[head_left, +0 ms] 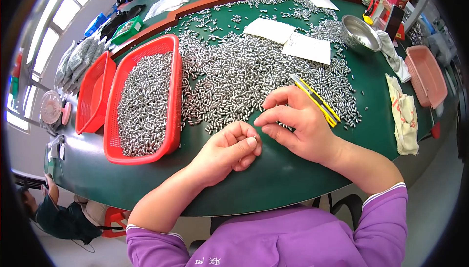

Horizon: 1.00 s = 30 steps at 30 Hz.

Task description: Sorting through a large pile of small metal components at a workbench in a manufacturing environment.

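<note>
My left hand (229, 150) is closed in a pinch above the near part of the table, thumb pressed to the fingers. A tiny bit of something shows at the thumb tip, too small to name. Just to its right, my right hand (303, 129) hovers with curled fingers apart from the thumb, seemingly holding nothing. Beyond both hands spreads a wide heap of small silvery metal pieces (229, 74). A yellow utility knife (320, 104) lies on the heap's right side, behind my right hand. Left of the heap, a red plastic basket (177, 78) holds many more such pieces.
Another red basket (87, 108) stands further left, near a pink fan (51, 107). White papers (308, 48) lie on the heap. A metal bowl (367, 39), cream glove (403, 115) and pink basket (437, 88) are at right. A wooden rim (220, 7) borders the far side. Other people sit nearby.
</note>
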Each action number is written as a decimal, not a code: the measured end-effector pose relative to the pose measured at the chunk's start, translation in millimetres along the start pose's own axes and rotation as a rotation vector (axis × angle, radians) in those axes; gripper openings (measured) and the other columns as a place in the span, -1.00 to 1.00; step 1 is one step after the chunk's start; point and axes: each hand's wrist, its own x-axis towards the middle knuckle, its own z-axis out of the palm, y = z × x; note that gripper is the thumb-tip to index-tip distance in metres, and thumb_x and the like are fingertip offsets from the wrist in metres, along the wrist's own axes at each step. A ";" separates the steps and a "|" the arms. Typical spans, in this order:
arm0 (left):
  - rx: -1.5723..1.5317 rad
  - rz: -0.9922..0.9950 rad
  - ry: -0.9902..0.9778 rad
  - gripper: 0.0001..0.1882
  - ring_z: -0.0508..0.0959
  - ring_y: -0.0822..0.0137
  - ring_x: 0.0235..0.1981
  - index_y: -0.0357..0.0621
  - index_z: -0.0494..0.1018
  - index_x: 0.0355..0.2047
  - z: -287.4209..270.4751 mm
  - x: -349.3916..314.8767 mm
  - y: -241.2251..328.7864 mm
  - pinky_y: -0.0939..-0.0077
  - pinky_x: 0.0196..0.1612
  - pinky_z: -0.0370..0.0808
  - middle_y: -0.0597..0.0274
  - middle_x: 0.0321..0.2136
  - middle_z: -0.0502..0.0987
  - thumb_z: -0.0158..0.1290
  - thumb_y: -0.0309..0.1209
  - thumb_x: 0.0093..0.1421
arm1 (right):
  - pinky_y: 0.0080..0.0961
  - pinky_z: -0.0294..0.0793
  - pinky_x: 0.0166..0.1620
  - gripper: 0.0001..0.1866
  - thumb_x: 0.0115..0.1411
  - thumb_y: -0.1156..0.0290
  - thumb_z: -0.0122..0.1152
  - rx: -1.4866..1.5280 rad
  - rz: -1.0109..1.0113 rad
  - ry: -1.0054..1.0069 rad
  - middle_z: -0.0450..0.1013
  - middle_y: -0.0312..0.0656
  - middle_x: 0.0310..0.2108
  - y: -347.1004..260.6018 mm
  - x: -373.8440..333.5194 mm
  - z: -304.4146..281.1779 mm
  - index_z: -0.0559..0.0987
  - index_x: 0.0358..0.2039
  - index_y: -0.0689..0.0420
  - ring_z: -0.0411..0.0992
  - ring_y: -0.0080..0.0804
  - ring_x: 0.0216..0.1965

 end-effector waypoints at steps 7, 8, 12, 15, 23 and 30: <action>-0.031 0.048 -0.032 -0.86 0.28 0.58 -0.57 -0.14 0.30 -0.20 -2.5 0.2 -0.6 0.72 -0.55 0.20 0.28 -0.38 0.44 -0.10 -0.34 0.36 | -0.36 0.40 -0.16 -0.80 -0.02 0.44 0.34 -0.061 -0.129 0.028 0.38 -0.26 -0.23 -0.6 1.2 -1.4 0.63 -0.32 -0.02 0.39 -0.26 -0.19; -0.030 0.049 -0.035 -0.86 0.28 0.58 -0.57 -0.14 0.30 -0.20 -1.9 0.5 -0.5 0.72 -0.55 0.20 0.28 -0.38 0.44 -0.10 -0.34 0.36 | -0.35 0.40 -0.16 -0.81 -0.02 0.43 0.34 -0.072 -0.127 0.028 0.38 -0.26 -0.23 -1.4 1.1 -2.5 0.62 -0.32 -0.01 0.39 -0.25 -0.19; -0.016 0.058 -0.022 -0.85 0.28 0.57 -0.57 -0.16 0.32 -0.20 -1.7 -0.2 -1.0 0.72 -0.54 0.22 0.27 -0.37 0.44 -0.12 -0.35 0.37 | -0.34 0.40 -0.16 -0.81 -0.05 0.45 0.34 -0.097 -0.131 0.018 0.39 -0.24 -0.23 2.3 0.6 -3.7 0.61 -0.35 0.03 0.40 -0.25 -0.20; -0.005 0.056 -0.007 -0.85 0.29 0.56 -0.56 -0.18 0.32 -0.20 -0.7 -1.0 1.6 0.71 -0.54 0.23 0.26 -0.37 0.44 -0.15 -0.36 0.37 | -0.35 0.41 -0.13 -0.78 -0.10 0.52 0.36 -0.259 -0.054 0.059 0.41 -0.21 -0.22 1.2 4.2 -11.2 0.62 -0.37 0.05 0.41 -0.23 -0.17; -0.106 0.043 0.017 -0.82 0.33 0.50 -0.51 -0.16 0.32 -0.13 -3.8 0.8 4.0 0.66 -0.47 0.25 0.25 -0.33 0.43 -0.17 -0.49 0.27 | -0.25 0.34 0.02 -0.88 -0.06 0.46 0.32 -0.424 0.100 -0.019 0.37 -0.18 -0.14 10.4 -0.7 -18.1 0.55 -0.47 0.07 0.34 -0.15 -0.03; -0.094 0.035 0.042 -0.83 0.33 0.53 -0.50 -0.13 0.33 -0.14 -5.5 1.1 2.8 0.68 -0.45 0.27 0.29 -0.33 0.43 -0.13 -0.44 0.28 | -0.21 0.31 0.06 -0.86 -0.08 0.41 0.32 -0.411 0.070 -0.122 0.34 -0.19 -0.15 8.0 -4.5 -6.9 0.52 -0.50 0.08 0.32 -0.16 -0.01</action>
